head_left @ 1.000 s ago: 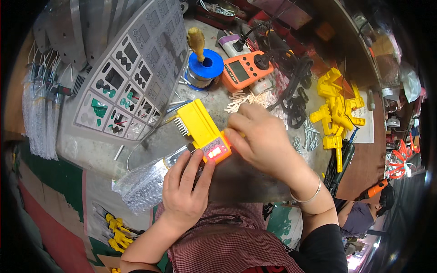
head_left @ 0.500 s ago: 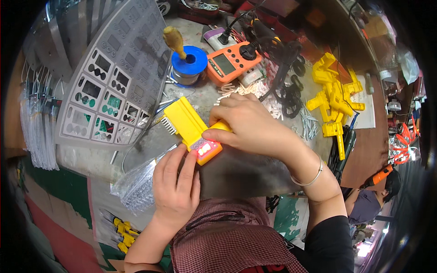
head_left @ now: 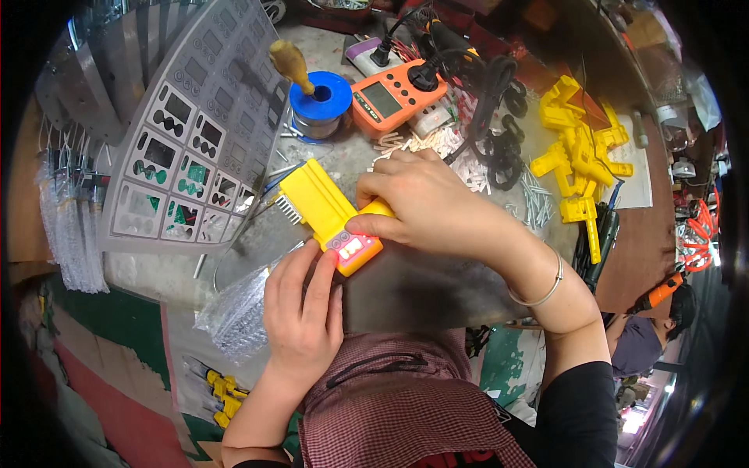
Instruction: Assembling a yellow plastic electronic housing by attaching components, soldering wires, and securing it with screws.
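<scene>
Over cluttered bench (head_left: 437,288), both hands pinch yellow device (head_left: 331,214): left hand (head_left: 300,312), right hand (head_left: 425,203).

Yellow device (head_left: 328,210) gripped between left hand (head_left: 300,312) and right hand (head_left: 425,207): orange end panel with a small lit pinkish-white screen (head_left: 351,248), just under the right thumb and touching the left fingertips. Beyond the grip, well apart: orange handheld meter (head_left: 398,93) with a grey-green rectangular screen (head_left: 381,99). Left of the grip: large grey sheet of cut-out label overlays (head_left: 195,132); clear bubble-wrap bag (head_left: 234,308) just beside the left hand.
</scene>
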